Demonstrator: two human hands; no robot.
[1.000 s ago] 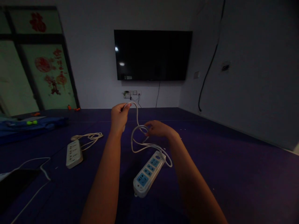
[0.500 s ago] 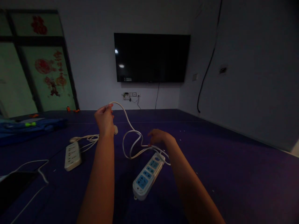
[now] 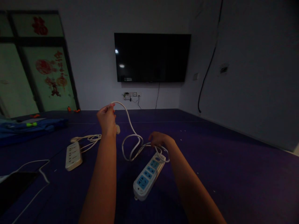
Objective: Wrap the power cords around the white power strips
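Note:
My left hand (image 3: 106,118) is raised, its fingers pinched around the white power cord (image 3: 130,119). The cord arcs down from it into loose loops above the dark purple floor. Lower and to the right, my right hand (image 3: 159,138) is closed on the same cord, near the end that joins the power strip; its fingertips are partly hidden. Just below lies the white power strip (image 3: 149,175) with blue socket panels, set at a slant. A pale plug (image 3: 118,129) shows beside my left wrist.
A second white power strip (image 3: 73,156) with a bundled cord lies to the left. A dark flat device (image 3: 17,186) with a white cable (image 3: 43,174) sits at lower left, with blue fabric (image 3: 46,126) behind. A television (image 3: 151,57) hangs on the far wall.
My right hand has lowered slightly and its fingers have closed on the cord, shifting the loops a little. My left hand stays raised with the cord.

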